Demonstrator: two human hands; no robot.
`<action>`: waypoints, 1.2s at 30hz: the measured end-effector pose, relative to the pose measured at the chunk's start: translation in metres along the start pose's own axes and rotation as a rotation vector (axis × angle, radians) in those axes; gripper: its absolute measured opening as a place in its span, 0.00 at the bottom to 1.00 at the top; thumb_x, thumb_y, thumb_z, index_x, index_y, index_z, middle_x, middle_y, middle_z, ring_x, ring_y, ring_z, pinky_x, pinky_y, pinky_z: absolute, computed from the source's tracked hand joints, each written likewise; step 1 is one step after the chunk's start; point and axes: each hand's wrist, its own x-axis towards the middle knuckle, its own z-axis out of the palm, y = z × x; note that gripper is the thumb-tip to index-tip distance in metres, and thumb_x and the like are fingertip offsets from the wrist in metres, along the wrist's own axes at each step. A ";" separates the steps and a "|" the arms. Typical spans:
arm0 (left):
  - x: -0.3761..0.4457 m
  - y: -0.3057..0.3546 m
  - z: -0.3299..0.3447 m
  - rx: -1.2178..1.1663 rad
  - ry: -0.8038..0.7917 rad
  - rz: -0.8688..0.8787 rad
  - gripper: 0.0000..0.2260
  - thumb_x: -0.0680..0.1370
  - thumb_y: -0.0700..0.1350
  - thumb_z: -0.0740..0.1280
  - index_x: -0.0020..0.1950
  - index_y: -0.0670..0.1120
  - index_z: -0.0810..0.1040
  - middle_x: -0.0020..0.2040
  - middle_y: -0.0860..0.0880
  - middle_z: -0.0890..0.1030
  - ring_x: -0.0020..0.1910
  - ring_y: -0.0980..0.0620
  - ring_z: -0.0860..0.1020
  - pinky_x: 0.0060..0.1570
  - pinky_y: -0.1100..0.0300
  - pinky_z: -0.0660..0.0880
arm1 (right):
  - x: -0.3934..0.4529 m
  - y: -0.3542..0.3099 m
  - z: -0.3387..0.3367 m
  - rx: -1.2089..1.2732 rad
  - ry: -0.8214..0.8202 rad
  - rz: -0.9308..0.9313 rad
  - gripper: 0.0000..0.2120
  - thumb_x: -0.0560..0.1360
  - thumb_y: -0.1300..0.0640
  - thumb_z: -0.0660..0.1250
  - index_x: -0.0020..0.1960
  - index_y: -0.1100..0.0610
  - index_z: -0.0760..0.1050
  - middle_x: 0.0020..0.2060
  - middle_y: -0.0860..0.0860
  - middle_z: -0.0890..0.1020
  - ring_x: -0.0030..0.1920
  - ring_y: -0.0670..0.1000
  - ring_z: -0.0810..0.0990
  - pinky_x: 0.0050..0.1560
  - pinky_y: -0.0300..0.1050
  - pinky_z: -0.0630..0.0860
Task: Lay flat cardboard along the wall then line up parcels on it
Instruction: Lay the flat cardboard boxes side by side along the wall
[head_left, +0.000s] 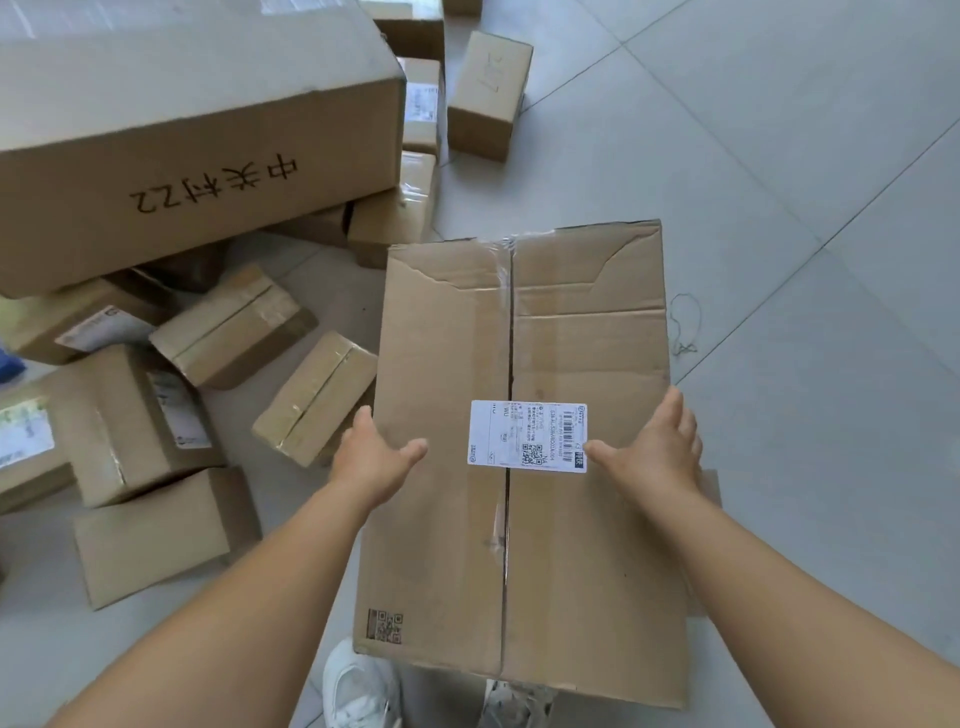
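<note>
A large cardboard carton piece (441, 545), taped down its middle seam, carries a white shipping label (527, 435). It is held level over the tiled floor, and I cannot tell whether it is flattened. My left hand (371, 457) grips its left edge with the thumb on top. My right hand (657, 449) grips the right edge the same way, thumb touching the label. Several small taped parcels (317, 397) lie loose on the floor to the left.
A big carton with black handwriting (197, 140) lies at the upper left, over smaller boxes. More parcels (491, 96) stand at the top centre. Light grey floor tiles (805, 234) spread to the right. My white shoes (358, 686) show under the cardboard's near edge.
</note>
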 end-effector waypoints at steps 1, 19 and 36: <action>0.008 -0.001 0.005 -0.016 -0.011 -0.011 0.42 0.72 0.55 0.72 0.78 0.45 0.52 0.73 0.44 0.65 0.70 0.44 0.67 0.65 0.51 0.66 | 0.006 0.002 0.006 0.031 0.006 0.005 0.55 0.67 0.49 0.76 0.78 0.55 0.39 0.76 0.54 0.51 0.75 0.58 0.51 0.72 0.55 0.56; -0.012 0.009 -0.010 -0.246 0.081 -0.086 0.33 0.65 0.47 0.79 0.65 0.46 0.68 0.64 0.45 0.65 0.51 0.46 0.72 0.57 0.55 0.69 | 0.003 -0.006 -0.008 0.068 0.055 0.145 0.55 0.62 0.43 0.78 0.75 0.56 0.48 0.71 0.53 0.58 0.69 0.60 0.61 0.65 0.59 0.66; -0.182 0.094 -0.232 -0.373 0.254 0.156 0.32 0.65 0.46 0.79 0.65 0.48 0.68 0.62 0.47 0.73 0.56 0.45 0.75 0.56 0.48 0.74 | -0.169 -0.130 -0.185 0.307 0.184 -0.029 0.50 0.62 0.44 0.78 0.72 0.56 0.51 0.68 0.53 0.60 0.68 0.59 0.62 0.62 0.60 0.67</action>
